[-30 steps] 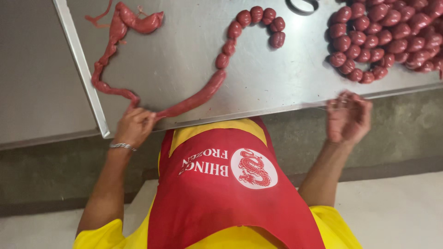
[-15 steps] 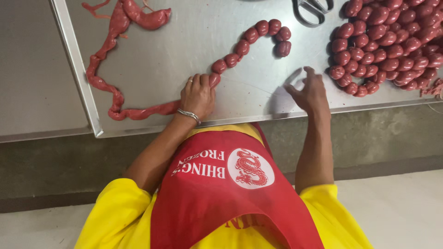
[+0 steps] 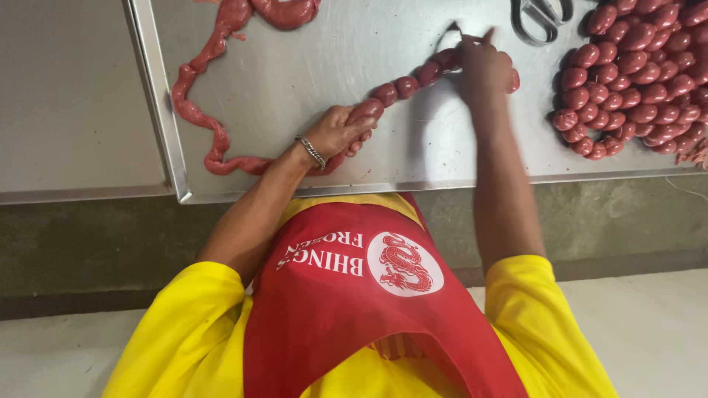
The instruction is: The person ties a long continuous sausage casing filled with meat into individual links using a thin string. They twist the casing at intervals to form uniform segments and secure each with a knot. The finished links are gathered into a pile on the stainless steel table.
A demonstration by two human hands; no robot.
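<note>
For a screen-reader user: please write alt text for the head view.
Left hand grips a long red sausage rope on a steel table, while right hand pinches its linked end. A pile of red sausage links and metal scissors lie alongside.

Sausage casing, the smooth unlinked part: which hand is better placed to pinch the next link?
Left hand: it grips the casing where the links end. The right hand sits farther along, on finished links.
</note>
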